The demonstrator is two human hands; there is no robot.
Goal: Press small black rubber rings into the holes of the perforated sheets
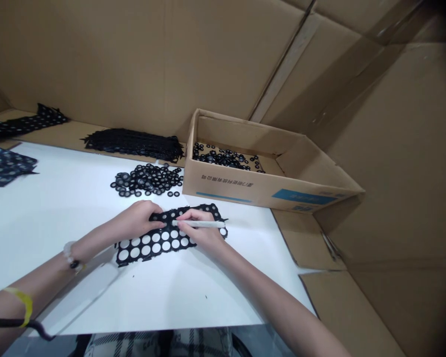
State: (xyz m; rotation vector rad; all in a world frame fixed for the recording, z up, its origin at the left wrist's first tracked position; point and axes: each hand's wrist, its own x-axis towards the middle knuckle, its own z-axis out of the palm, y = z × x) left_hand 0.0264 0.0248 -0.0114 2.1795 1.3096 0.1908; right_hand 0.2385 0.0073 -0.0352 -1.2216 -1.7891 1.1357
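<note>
"Right grip (200,230), what's it doing?"

"Closed on a white pen (204,224), lying along the black holed sheet (152,245)."

"Left grip (136,220)?"

"Open, fingers resting on the sheet's left end. Sheet runs long-ways left to right, on the near tabletop (59,223)."

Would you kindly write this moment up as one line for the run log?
left hand: on black perforated sheet | right hand: holding white pen
</note>
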